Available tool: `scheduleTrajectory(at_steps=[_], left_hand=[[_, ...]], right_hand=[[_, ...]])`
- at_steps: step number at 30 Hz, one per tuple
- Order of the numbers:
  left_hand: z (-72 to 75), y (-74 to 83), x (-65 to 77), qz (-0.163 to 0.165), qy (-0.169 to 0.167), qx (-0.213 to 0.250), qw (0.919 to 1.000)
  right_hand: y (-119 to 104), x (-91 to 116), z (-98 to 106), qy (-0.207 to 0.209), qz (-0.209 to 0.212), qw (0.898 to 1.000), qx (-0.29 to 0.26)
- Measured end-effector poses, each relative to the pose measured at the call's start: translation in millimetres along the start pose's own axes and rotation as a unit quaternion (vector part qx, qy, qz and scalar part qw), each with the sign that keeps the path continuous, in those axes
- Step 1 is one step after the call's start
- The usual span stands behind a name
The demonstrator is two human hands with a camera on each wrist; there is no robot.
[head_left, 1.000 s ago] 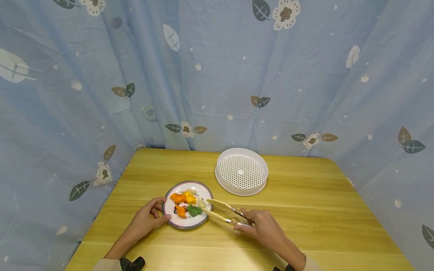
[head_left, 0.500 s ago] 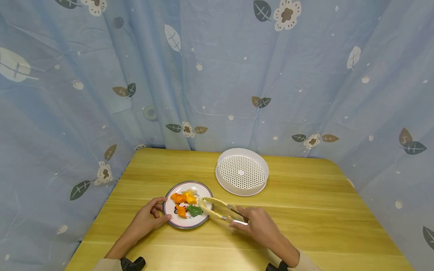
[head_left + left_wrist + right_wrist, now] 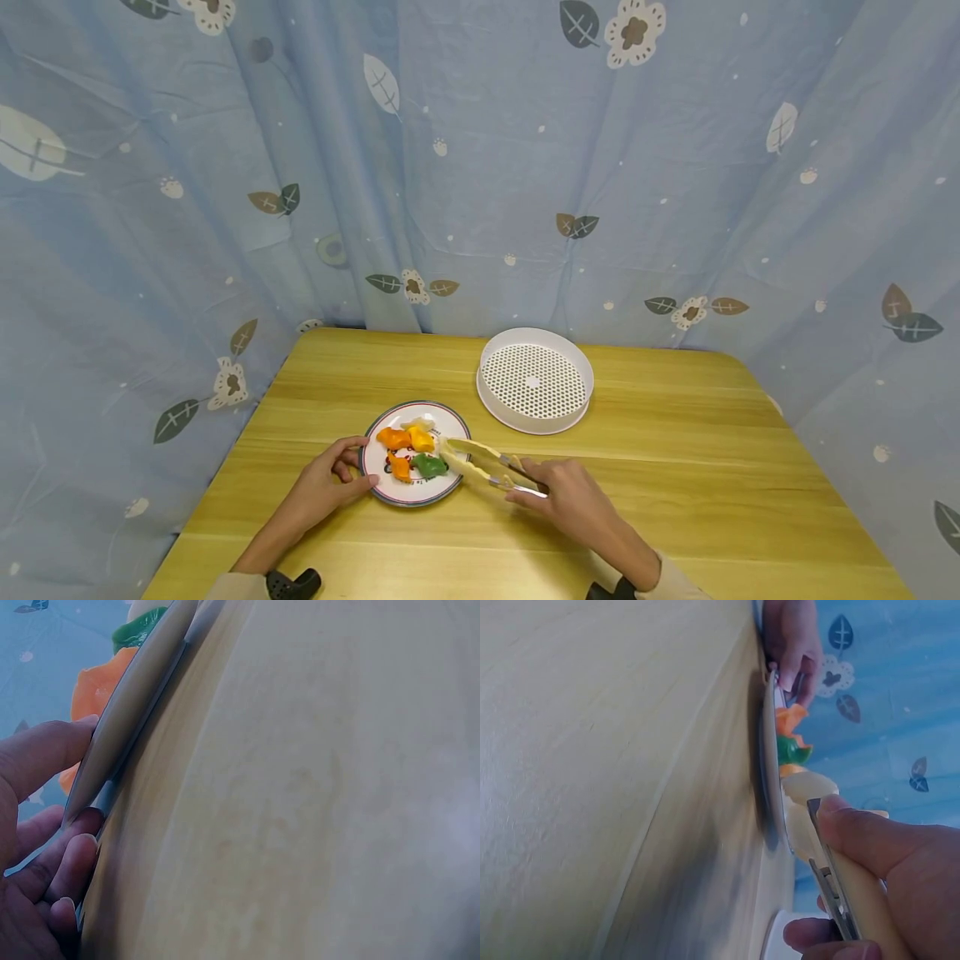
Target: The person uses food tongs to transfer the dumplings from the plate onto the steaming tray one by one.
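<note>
My left hand (image 3: 326,482) grips the left rim of a round white plate (image 3: 381,465), thumb on top and fingers beneath, as the left wrist view shows. Several toy dumplings lie on the plate: orange dumplings (image 3: 393,438), a yellow dumpling (image 3: 422,439), a green dumpling (image 3: 430,466) and a pale one behind. My right hand (image 3: 579,502) holds food tongs (image 3: 477,471) with cream tips and metal arms. Their tips reach over the plate's right side, around a white dumpling (image 3: 444,448). In the right wrist view, thumb and fingers press the tongs (image 3: 866,900) from both sides.
A round white steamer basket (image 3: 534,423) with a perforated base stands behind the plate to the right. The wooden table (image 3: 675,450) ends at the back against a blue patterned curtain (image 3: 480,167).
The right hand has shifted left with the tongs, and their tips have moved further over the plate and come closer together around the white dumpling. The left hand stays on the rim.
</note>
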State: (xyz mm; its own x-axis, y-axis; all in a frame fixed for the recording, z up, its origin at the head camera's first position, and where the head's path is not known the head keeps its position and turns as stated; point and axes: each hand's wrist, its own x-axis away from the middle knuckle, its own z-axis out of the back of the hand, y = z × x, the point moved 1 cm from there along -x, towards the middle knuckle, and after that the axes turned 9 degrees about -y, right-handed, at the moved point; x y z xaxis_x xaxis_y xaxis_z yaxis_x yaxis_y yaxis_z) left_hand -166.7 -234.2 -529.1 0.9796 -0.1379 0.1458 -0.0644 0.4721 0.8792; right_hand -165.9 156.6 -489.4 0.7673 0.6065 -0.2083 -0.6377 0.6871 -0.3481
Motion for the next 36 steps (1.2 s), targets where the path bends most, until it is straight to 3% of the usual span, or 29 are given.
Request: scheduleTrajectory(at_steps=[12,22,36], left_hand=[[0.7,1.1,-0.4,-0.002,-0.004,0.0,1.0],[-0.3,-0.6,-0.8,0.0,0.0,-0.003,1.0],[0.4,-1.5,-0.8,-0.005,-0.004,-0.007,1.0]], right_hand=[[6.9,-2.3,10.8,0.032,0.008,0.999,-0.031],[16.8,-7.3,26.3,0.068,0.022,0.997,-0.024],[47.9,-10.2,50.6,0.083,-0.058,0.995,-0.018]])
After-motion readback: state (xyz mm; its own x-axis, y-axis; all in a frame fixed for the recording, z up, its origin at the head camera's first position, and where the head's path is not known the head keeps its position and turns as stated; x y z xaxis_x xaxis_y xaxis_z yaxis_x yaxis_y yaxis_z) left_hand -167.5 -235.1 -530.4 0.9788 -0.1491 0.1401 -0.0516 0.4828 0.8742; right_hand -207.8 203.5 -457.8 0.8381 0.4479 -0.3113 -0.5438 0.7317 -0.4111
